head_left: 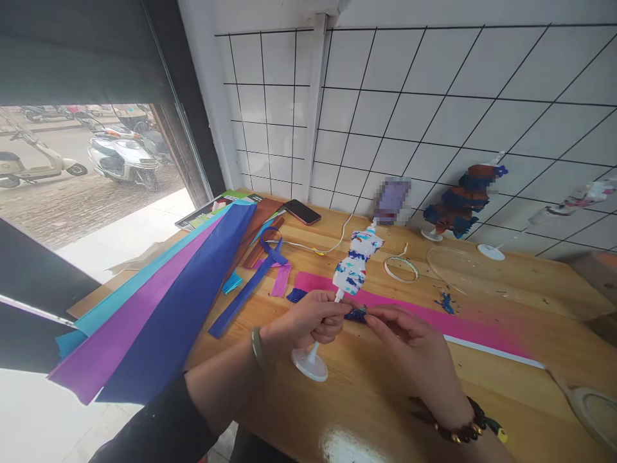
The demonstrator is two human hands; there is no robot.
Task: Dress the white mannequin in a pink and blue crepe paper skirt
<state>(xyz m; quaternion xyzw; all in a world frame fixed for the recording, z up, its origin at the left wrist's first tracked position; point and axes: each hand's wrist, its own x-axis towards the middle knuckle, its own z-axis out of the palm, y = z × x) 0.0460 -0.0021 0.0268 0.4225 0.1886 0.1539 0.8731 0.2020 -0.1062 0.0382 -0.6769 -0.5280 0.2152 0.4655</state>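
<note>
A small white dress form (351, 276), patterned in blue, teal and red with a dark blue frill at its waist, leans a little to the right on its stand. My left hand (315, 321) is closed round the stem below the torso. The round white base (310, 366) shows under that hand. My right hand (409, 337) pinches the end of a gathered dark blue strip (357, 314), apparently paper, just right of the stem. The strip reaches to the left fingertips; whether they grip it too, I cannot tell.
Crepe paper sheets (164, 308) lie at the left beside a loose blue strip (241, 302). Behind my hands is a pink sheet (409, 312). Further back are a phone (302, 212), a tape roll (402, 269), a dressed form (460, 199) and another form (573, 199).
</note>
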